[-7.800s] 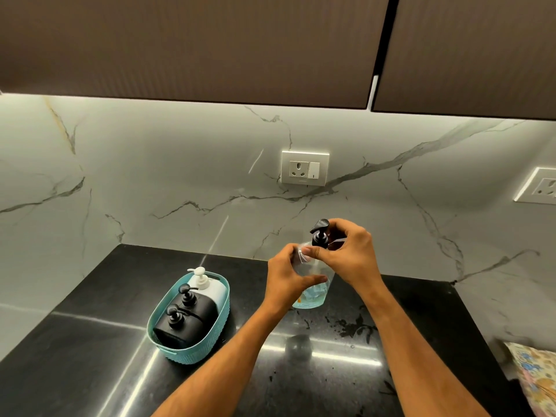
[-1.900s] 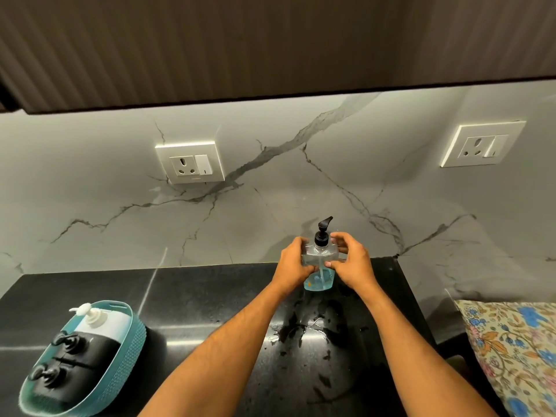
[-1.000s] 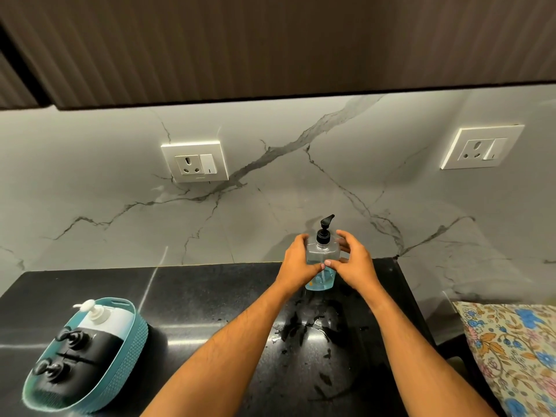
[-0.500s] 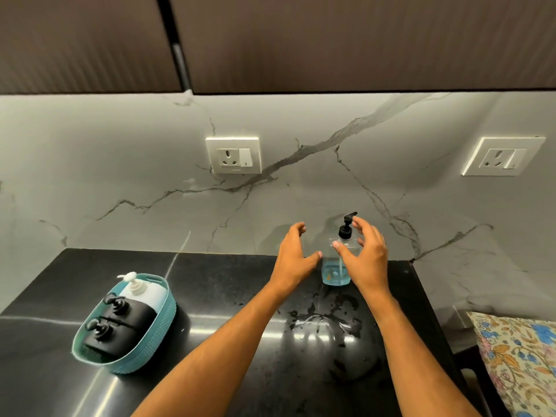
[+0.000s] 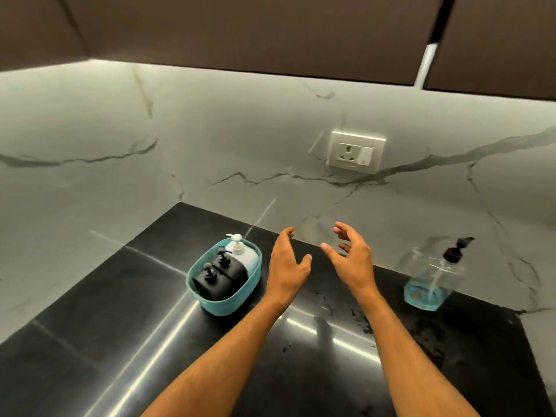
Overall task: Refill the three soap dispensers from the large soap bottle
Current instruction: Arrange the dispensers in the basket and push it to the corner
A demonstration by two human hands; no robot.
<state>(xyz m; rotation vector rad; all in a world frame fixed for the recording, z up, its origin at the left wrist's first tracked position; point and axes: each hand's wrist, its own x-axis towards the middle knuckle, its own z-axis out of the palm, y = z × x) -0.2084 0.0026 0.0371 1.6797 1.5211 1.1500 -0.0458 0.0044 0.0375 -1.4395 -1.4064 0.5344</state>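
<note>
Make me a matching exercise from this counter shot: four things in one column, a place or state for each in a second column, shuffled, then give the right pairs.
Things
1. clear bottle
2. white dispenser
3. teal basket
4. left hand

Places or states
A. holds three dispensers, on the left part of the counter
B. open in the air, holding nothing
C. stands alone at the right, a little blue liquid at the bottom
D. at the far end of the basket, behind two black ones

Pairs: 1-C, 2-D, 3-A, 4-B
</note>
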